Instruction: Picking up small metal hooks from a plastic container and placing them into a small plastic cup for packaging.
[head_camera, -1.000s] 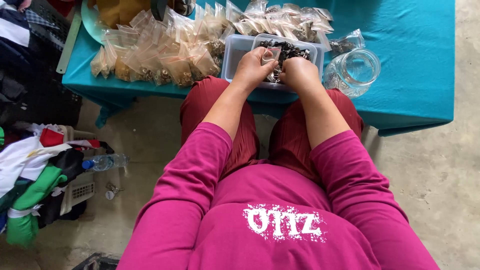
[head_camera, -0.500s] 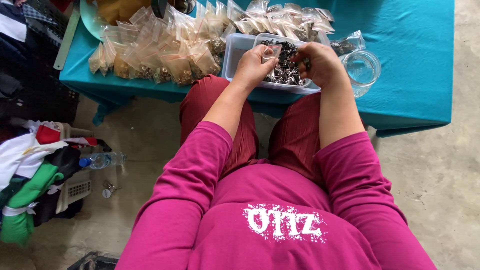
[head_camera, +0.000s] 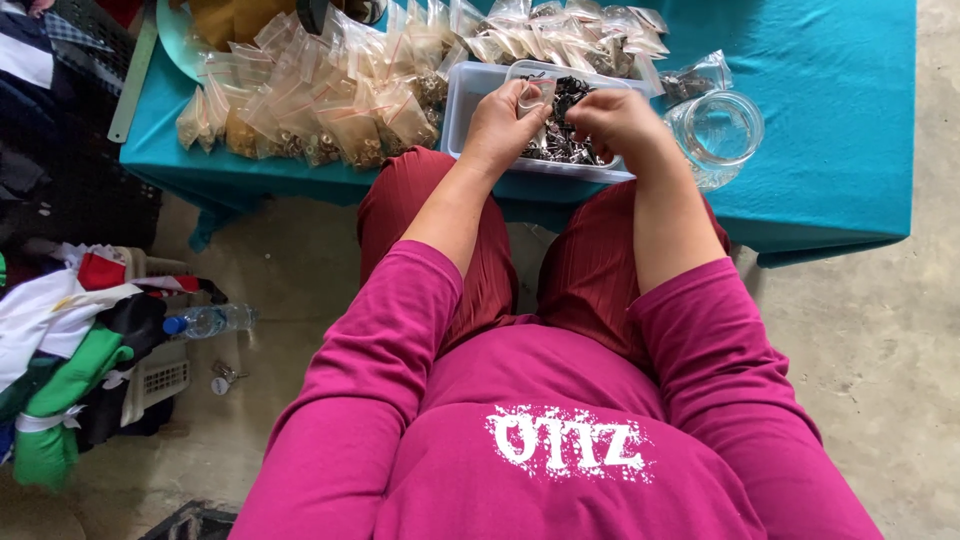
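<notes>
My left hand (head_camera: 505, 125) holds a small clear plastic bag (head_camera: 533, 95) over a clear rectangular plastic tub (head_camera: 462, 100) filled with small dark metal parts (head_camera: 568, 140). My right hand (head_camera: 620, 120) is beside it over the tub, fingers curled and pinched next to the bag's mouth; what is in them is hidden. The tub sits at the near edge of a table with a teal cloth (head_camera: 830, 150).
Many small filled clear bags (head_camera: 320, 100) lie in rows left of and behind the tub. A clear glass jar (head_camera: 715, 135) stands right of the tub. On the concrete floor at left lie a clothes pile (head_camera: 70, 360) and a plastic water bottle (head_camera: 210, 320).
My right hand has come back from near the jar to the bag above the tub. My left hand has stayed in place holding the bag.
</notes>
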